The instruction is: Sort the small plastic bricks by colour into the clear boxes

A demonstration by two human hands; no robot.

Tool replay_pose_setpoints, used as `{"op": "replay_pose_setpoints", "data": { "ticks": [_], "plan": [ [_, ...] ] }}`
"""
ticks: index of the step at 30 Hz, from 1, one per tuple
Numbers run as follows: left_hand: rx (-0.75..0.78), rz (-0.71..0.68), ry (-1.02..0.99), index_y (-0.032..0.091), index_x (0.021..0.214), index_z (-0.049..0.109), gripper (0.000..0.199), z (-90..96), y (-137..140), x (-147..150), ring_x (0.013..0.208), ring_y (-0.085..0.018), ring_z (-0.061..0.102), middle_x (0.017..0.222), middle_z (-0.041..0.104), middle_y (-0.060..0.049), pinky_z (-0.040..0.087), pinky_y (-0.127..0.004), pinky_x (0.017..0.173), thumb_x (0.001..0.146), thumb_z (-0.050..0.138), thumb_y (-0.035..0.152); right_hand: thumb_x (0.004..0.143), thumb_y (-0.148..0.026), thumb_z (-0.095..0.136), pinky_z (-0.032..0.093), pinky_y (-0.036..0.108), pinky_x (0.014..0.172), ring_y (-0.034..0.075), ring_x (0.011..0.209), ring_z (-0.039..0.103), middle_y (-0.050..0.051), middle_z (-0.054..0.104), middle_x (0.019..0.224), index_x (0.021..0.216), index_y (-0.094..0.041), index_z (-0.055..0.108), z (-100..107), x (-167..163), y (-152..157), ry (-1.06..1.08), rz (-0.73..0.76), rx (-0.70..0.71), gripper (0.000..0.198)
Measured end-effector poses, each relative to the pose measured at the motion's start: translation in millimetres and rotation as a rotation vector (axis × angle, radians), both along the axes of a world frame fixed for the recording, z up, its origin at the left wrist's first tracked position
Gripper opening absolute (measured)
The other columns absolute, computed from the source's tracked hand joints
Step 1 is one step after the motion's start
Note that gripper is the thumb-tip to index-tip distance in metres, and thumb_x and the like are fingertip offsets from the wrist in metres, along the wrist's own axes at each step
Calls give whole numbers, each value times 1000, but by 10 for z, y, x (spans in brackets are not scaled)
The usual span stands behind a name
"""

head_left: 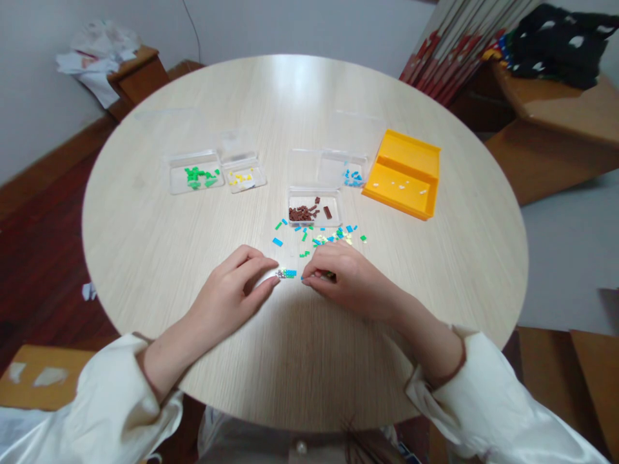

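A small assembly of tiny building bricks (289,274), grey at its left end with blue and green to the right, lies on the table. My left hand (236,281) pinches its left end between thumb and index finger. To the right of it, my right hand (345,274) is closed in a pinch just above the tabletop. A bit of blue, seemingly a tiny brick (303,279), shows at its fingertips; the rest is hidden by the fingers. Loose blue bricks (277,242), green bricks (304,237) and pale yellow bricks (348,236) are scattered beyond my hands.
Behind the loose bricks stands a clear box of brown bricks (340,216). Farther back are clear boxes of green pieces (171,183), yellow pieces (264,180) and blue pieces (325,166). An open yellow case (409,153) with small white pieces sits at right on the round table (304,361).
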State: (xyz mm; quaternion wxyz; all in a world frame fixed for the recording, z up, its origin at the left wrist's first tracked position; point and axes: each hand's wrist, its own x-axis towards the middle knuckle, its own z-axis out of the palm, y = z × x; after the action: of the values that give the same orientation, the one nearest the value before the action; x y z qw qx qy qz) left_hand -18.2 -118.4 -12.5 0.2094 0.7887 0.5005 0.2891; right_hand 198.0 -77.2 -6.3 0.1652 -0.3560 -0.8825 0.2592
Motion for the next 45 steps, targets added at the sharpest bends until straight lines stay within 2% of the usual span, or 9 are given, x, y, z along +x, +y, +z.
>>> {"op": "replay_pose_setpoints", "data": {
  "ticks": [8, 45],
  "plan": [
    [0, -8, 1, 17, 96, 65, 15, -15, 0, -8, 73, -11, 57, 89, 60, -3, 47, -23, 63, 88, 56, 26, 84, -19, 62, 35, 28, 72, 15, 74, 55, 2, 66, 73, 75, -16, 67, -32, -34, -4, -10, 11, 0, 10],
    [33, -28, 9, 15, 96, 65, 13, -33, 7, -5, 76, -12, 58, 88, 60, -3, 48, -23, 67, 86, 58, 21, 85, -22, 60, 32, 26, 67, 13, 67, 49, 1, 59, 67, 72, -16, 66, -53, -73, -15, 15, -10, 76, 15]
  ]
}}
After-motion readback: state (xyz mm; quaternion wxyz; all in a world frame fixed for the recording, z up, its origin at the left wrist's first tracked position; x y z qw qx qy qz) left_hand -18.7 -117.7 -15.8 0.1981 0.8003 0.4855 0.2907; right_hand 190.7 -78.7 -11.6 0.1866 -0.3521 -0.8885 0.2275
